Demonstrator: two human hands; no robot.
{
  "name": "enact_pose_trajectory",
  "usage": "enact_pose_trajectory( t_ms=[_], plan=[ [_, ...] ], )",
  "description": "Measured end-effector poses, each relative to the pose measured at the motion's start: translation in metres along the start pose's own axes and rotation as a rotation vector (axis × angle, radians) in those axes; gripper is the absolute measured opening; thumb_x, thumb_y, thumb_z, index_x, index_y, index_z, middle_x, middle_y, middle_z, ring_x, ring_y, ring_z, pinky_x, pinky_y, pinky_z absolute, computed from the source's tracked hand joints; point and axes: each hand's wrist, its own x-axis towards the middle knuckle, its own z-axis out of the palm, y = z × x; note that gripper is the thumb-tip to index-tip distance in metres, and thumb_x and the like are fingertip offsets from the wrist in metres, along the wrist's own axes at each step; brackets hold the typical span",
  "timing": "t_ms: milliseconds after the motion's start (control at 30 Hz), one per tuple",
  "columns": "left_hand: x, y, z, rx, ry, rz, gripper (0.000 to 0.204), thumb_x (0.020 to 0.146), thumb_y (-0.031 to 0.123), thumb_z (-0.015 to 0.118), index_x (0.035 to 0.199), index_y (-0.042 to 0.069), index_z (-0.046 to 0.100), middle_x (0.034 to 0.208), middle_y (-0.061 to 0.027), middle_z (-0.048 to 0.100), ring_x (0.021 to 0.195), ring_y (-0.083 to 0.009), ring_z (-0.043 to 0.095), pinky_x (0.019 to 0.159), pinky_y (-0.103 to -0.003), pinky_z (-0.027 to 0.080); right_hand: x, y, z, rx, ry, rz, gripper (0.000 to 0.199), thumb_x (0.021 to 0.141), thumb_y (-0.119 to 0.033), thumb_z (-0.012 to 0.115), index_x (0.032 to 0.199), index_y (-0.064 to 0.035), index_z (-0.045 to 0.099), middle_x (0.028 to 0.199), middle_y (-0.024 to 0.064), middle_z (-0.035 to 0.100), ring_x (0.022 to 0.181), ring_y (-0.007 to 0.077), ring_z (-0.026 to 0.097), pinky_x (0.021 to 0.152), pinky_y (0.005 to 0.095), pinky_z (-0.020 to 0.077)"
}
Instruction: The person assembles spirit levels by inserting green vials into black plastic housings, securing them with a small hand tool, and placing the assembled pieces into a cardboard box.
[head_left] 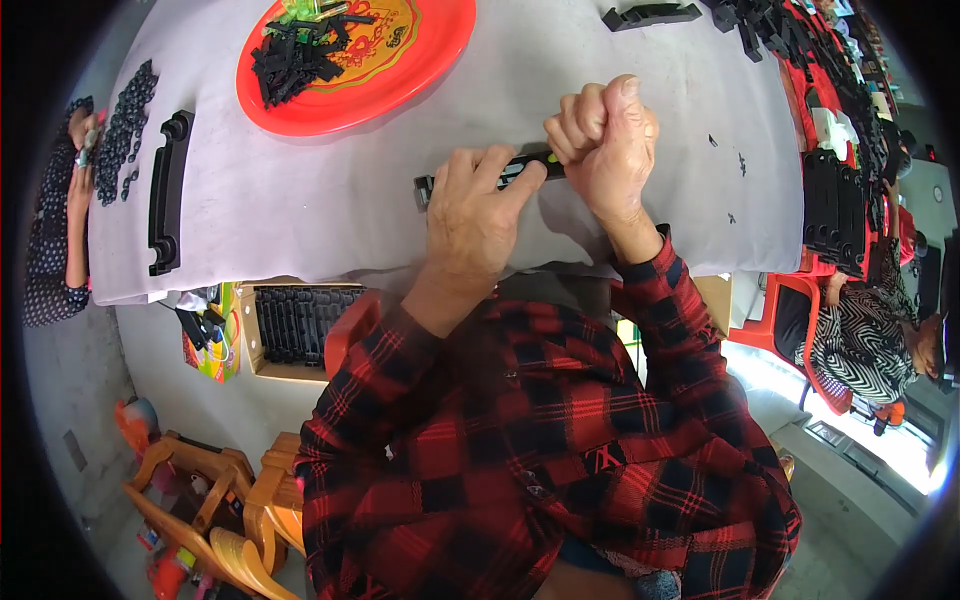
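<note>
Near the front edge of the table, my left hand [468,215] is closed on a long black plastic piece [424,192], fingers over its top and thumb along its side. Light-coloured strips show in the middle of the piece. My right hand [608,150] is curled in a fist at the right end of it, thumb pointing up. Whatever the fist holds is mostly hidden; a dark part with a small yellow-green spot [553,158] shows beside it. Beyond my hands stands a red plate [400,95] bearing a heap of small black plastic parts [298,62].
A black bracket-like piece [170,195] lies at left, near a pile of small black parts [128,120]. Another such piece [652,15] lies at the far side. More black pieces [835,210] are stacked right. A cardboard box [250,350] sits below the table. Other people are at both sides.
</note>
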Motion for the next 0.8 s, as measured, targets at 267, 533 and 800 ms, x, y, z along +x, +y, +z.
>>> enact_pose_trajectory(
  t_ms=[267,533,800],
  plan=[
    [-0.001,-0.002,0.001,0.01,0.012,0.024,0.036,0.075,0.003,0.071,0.109,0.014,0.073,0.112,-0.0065,0.063,0.097,-0.0279,0.057,0.082,-0.04,0.046,0.003,0.003,-0.006,0.163,-0.034,0.009,0.056,0.108,-0.046,0.036,0.064,-0.0115,0.031,0.057,-0.0024,0.025,0.05,0.0097,0.017,0.045,0.0292,0.0157],
    [-0.002,-0.002,-0.001,0.019,-0.002,0.007,0.038,0.074,0.002,0.072,0.109,0.015,0.073,0.111,-0.0067,0.062,0.096,-0.028,0.056,0.083,-0.039,0.046,0.006,-0.022,-0.002,0.2,-0.035,0.012,0.055,0.108,-0.047,0.034,0.065,-0.0134,0.029,0.057,-0.0025,0.023,0.051,0.0102,0.014,0.046,0.0295,0.0144],
    [-0.001,-0.003,0.001,0.022,0.017,0.018,0.037,0.074,0.003,0.072,0.109,0.015,0.072,0.11,-0.0067,0.062,0.095,-0.0278,0.056,0.082,-0.039,0.046,0.007,-0.004,0.001,0.069,-0.017,0.031,0.057,0.11,-0.038,0.039,0.06,-0.0104,0.03,0.054,-0.0032,0.026,0.046,0.0085,0.019,0.042,0.0283,0.0188]
  ],
)
